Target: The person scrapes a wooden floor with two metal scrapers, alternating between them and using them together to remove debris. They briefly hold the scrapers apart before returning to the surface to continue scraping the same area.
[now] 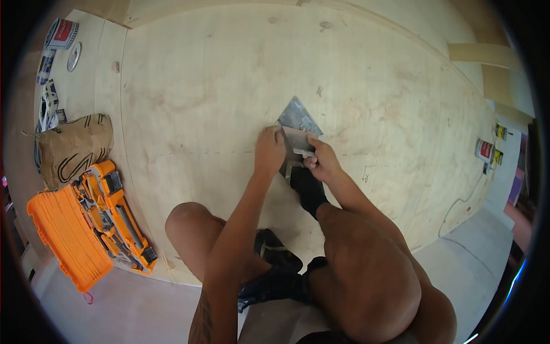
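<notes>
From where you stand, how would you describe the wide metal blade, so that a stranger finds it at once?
Look at the big pale plywood sheet on the floor. Near its middle, the left hand and right hand meet. The metal blade juts out above them: a grey, smeared triangle, the only metal thing there.

A wide pale plywood sheet [200, 86] is laid across the floor. Near its middle a flat grey metal trowel blade [298, 117] is set on the wood, with the left hand [269, 150] placed at its left edge and the right hand [322, 160] just beside its right. At the sheet's left edge a brown paper sack [74, 146] is laid, with an orange and black power tool [114, 215] before it and an orange plastic case [66, 238] further left. A red and white tin [61, 33] is set at the far left corner, and another small red and white can [484, 150] at the right.
</notes>
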